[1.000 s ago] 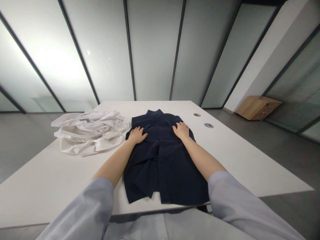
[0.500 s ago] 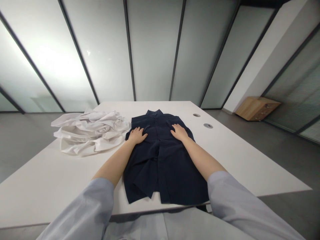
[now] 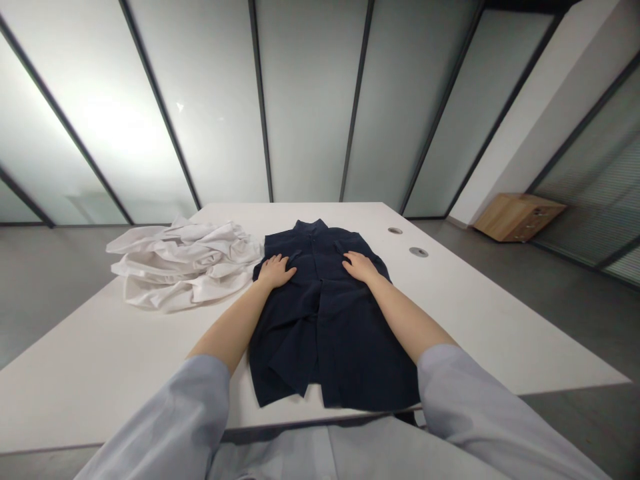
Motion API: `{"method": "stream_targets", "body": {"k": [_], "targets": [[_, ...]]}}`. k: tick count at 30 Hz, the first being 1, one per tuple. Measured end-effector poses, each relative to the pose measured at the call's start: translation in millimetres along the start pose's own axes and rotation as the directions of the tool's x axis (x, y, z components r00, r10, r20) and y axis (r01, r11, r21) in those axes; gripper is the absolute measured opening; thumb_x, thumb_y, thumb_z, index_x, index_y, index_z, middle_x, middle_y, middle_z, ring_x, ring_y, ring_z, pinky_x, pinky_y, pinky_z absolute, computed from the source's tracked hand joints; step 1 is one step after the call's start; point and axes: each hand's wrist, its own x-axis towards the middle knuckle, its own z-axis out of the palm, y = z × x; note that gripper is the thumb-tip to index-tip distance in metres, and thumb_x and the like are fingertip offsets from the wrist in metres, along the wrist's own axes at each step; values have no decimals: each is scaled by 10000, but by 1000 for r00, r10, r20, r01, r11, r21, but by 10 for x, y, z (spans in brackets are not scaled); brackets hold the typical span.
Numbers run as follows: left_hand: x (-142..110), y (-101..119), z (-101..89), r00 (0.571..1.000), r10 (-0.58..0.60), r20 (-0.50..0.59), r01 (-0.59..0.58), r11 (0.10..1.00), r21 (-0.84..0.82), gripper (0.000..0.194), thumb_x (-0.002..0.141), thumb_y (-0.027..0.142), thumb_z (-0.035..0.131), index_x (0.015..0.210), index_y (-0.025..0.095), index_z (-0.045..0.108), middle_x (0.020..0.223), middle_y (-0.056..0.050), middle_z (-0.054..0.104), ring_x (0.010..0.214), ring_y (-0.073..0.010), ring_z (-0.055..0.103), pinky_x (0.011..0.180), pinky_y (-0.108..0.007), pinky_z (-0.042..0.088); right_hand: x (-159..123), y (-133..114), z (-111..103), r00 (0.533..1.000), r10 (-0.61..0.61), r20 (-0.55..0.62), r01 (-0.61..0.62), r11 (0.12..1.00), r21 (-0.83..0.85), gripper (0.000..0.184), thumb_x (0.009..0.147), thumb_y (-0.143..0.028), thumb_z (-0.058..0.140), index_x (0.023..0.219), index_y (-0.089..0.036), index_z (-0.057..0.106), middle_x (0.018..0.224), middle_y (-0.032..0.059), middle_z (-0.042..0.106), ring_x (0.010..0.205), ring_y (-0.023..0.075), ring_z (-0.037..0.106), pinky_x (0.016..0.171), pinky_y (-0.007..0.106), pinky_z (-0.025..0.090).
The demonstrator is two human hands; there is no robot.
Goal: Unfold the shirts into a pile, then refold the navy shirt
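A dark navy button-front shirt lies front side up on the white table, its collar pointing away from me and its hem close to the near edge. My left hand rests flat on the left chest, fingers stretched out. On the right chest lies my right hand, also flat with the fingers extended. Neither hand grips the cloth. The lower left front is creased and its corner is folded over near the hem. Whether the sleeves are tucked underneath is hidden.
A crumpled heap of white cloth sits left of the shirt, partly over the table's left edge. Two round grommets are set in the white tabletop at right. Beyond stand frosted glass panels and a wooden cabinet on the floor.
The whole view has shifted very slightly. Both hands stay at the same spots on the shirt, and the cloth lies as before.
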Motion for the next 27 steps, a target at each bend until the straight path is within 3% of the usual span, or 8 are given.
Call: {"method": "stream_targets", "body": {"k": [6, 9, 12, 17, 20, 23, 27], "targets": [[-33, 66, -90, 1000, -11, 18, 10, 999, 32, 653, 928, 587, 288, 1372, 151, 485, 1421, -170, 480, 1298, -315, 451, 1035, -411, 373, -18, -86, -68, 996, 85, -11, -85, 996, 3, 517, 948, -386, 424, 1411, -159, 462, 1328, 123, 586, 1208, 272, 549, 993, 352, 426], [-22, 101, -193, 998, -31, 62, 29, 999, 27, 712, 924, 634, 216, 1336, 139, 519, 1361, -187, 528, 1253, -331, 492, 1003, -427, 401, -44, -174, -115, 993, 116, 6, -115, 992, -56, 499, 969, -430, 349, 1333, -148, 539, 1220, 152, 646, 1129, 298, 599, 932, 381, 454], [32, 116, -345, 994, -50, 93, 48, 999, 22, 724, 924, 630, 193, 1297, 133, 565, 1302, -190, 582, 1201, -334, 546, 969, -435, 435, -47, -241, -207, 996, 83, 34, -77, 988, -133, 473, 974, -413, 310, 1217, -158, 626, 1157, 159, 670, 1072, 308, 625, 899, 398, 465], [167, 115, -553, 991, -53, 121, 43, 995, 88, 514, 926, 460, 330, 1171, 165, 673, 1235, -169, 641, 1136, -319, 599, 914, -409, 478, 55, -211, -395, 998, -6, 67, 17, 986, -163, 401, 958, -305, 329, 1131, -213, 678, 1140, 115, 684, 1051, 283, 634, 877, 372, 476], [227, 108, -480, 999, 10, 50, -14, 996, 94, 471, 922, 365, 342, 1249, 178, 626, 1289, -164, 608, 1195, -320, 556, 945, -429, 460, 135, -140, -377, 999, -50, 10, 51, 989, -139, 412, 944, -244, 335, 1226, -210, 634, 1235, 95, 648, 1133, 260, 594, 954, 359, 442], [260, 87, -266, 997, 77, -17, -76, 995, 63, 549, 936, 407, 324, 1429, 199, 444, 1473, -142, 441, 1347, -320, 403, 1054, -470, 364, 189, -81, -221, 997, -79, -3, 78, 990, -115, 461, 948, -275, 367, 1373, -177, 516, 1429, 102, 497, 1303, 246, 458, 1069, 354, 348], [270, 55, -20, 995, 43, 87, -43, 999, -1, 628, 952, 512, 227, 1496, 214, 329, 1570, -118, 273, 1436, -306, 249, 1128, -493, 243, 205, -39, 19, 992, -21, 123, 32, 996, -88, 557, 987, -418, 298, 1478, -166, 370, 1549, 129, 306, 1420, 267, 278, 1124, 423, 256]]}}
